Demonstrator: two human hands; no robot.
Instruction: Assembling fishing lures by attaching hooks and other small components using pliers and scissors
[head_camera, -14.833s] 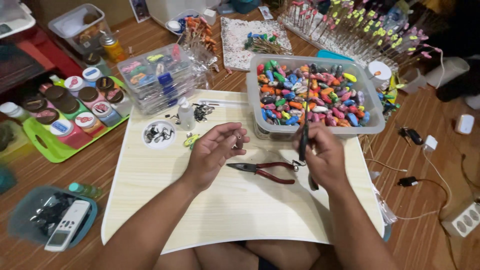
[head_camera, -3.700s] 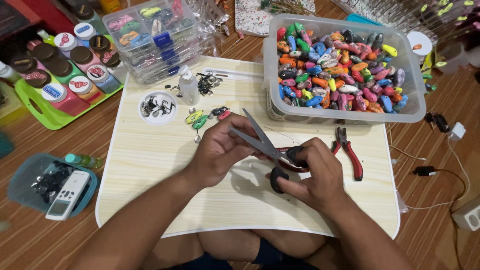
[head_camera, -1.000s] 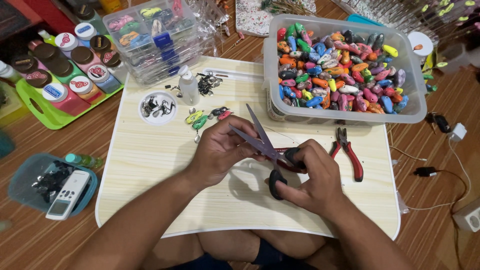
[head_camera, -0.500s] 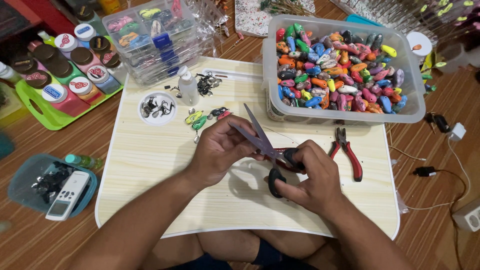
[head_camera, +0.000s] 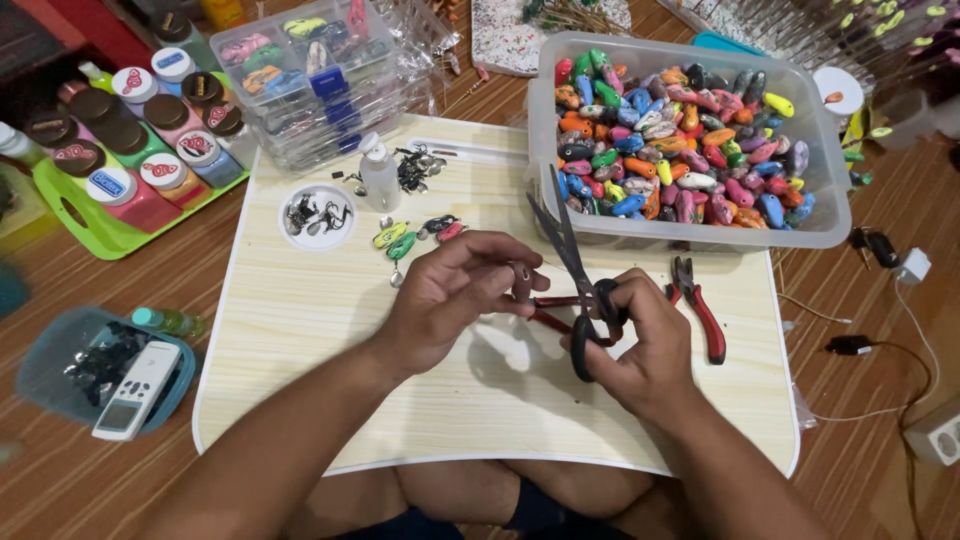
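Two hands (head_camera: 540, 320), one scissors (head_camera: 572, 262), perhaps open.

Round red-and-white labels top the paint jars (head_camera: 160, 170), far left.

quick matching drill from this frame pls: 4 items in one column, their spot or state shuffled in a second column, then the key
Things:
1. scissors
2. red-handled pliers
3. clear bin of coloured lures
4. remote control

Places or states:
A. in the blue tub at the left, off the board
B. held in the right hand, blades open and pointing up
C. lying flat on the board, right of the right hand
D. on the far right corner of the board

Pairs: 1-B, 2-C, 3-D, 4-A
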